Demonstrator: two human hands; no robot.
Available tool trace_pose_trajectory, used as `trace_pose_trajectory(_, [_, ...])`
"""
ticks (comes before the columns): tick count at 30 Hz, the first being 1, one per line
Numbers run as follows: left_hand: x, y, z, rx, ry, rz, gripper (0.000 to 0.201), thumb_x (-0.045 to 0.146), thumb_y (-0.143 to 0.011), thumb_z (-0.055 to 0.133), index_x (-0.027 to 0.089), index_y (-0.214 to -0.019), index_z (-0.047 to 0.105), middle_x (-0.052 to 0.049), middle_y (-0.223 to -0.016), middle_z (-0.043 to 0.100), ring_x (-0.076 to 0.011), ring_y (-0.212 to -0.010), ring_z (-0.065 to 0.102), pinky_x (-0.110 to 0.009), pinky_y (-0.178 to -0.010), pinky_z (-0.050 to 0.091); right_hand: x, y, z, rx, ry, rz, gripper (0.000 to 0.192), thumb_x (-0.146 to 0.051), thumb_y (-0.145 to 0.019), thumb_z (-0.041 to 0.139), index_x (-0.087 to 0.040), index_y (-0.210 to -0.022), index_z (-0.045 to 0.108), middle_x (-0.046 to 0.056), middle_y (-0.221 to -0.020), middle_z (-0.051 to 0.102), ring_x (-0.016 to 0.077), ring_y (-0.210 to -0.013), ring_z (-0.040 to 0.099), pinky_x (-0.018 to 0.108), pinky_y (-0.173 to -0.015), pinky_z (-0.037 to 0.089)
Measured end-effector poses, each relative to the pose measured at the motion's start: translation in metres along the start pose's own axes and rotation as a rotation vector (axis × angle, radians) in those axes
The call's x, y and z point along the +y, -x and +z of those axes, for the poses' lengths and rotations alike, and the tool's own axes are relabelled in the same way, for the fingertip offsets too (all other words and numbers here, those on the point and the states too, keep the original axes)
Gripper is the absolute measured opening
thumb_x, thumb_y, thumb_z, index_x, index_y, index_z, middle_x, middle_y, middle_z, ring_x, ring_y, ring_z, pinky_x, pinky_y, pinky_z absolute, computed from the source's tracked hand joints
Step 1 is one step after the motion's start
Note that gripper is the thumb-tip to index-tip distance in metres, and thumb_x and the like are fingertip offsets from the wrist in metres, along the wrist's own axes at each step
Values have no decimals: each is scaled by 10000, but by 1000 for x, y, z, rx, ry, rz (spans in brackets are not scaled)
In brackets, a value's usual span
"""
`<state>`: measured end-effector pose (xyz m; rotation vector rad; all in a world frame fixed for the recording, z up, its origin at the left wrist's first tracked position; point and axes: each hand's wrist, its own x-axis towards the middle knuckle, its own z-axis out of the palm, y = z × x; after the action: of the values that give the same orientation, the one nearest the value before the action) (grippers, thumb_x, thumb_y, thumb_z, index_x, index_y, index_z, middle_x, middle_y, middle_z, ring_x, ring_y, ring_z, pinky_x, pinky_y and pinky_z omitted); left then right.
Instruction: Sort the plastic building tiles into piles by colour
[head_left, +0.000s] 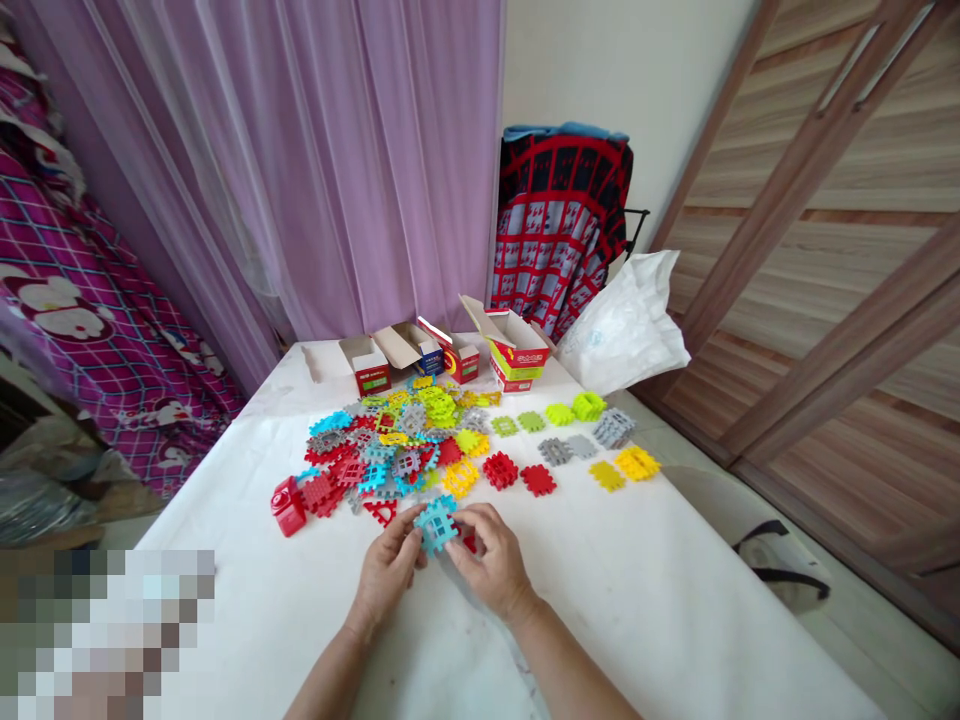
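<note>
Between my two hands, just above the table's near part, is a light-blue toothed building block piece (436,525) with a small window grid in its middle. My left hand (388,562) pinches its left edge, thumb in front. From the other side my right hand (493,562) grips the right edge, also with the thumb in front. A bit of a red piece (470,541) shows beside my right fingers; whether it is held or lies on the table I cannot tell. Right beyond my hands lies a mixed heap of toothed plastic pieces (405,437) in several colours.
Right of the heap are sorted pieces: red (538,480), grey (555,452), yellow (637,463) and green (589,406). Open cardboard boxes (517,350) line the far edge, beside a white bag (630,325). A red block part (288,506) sits at the left of the white-covered table (247,600).
</note>
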<state>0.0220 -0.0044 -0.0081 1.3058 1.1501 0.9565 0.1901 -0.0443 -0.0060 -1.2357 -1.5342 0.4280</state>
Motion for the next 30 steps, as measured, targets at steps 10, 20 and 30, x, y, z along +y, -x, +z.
trace_pose_trajectory(10, [2, -1, 4, -19, -150, 107, 508, 511, -727, 578, 151, -1064, 705, 20, -580, 600, -132, -523, 536, -259, -523, 469, -6, -2, -9, -295, 278, -237, 548, -203, -749, 706, -274, -1277, 577, 82, -1249, 614, 251, -1125, 559, 428, -993, 475])
trace_pose_trajectory(20, [5, 4, 2, -64, -218, 164, 597, 582, -831, 498, 214, -1301, 506, -52, -927, 676, -167, -676, 660, -236, -465, 482, 33, -3, -99, -175, 488, -19, 558, -180, -782, 586, -253, -1331, 517, 81, -1307, 565, 231, -1206, 528, 400, -1045, 439])
trace_pose_trajectory(30, [4, 4, 2, -39, -171, 124, 599, 634, -804, 510, 209, -1224, 566, -63, -905, 695, -192, -688, 665, -231, -404, 459, 94, 8, -292, -292, 947, 290, 528, -89, -702, 482, -200, -1196, 629, 102, -1244, 628, 219, -1116, 597, 355, -982, 461])
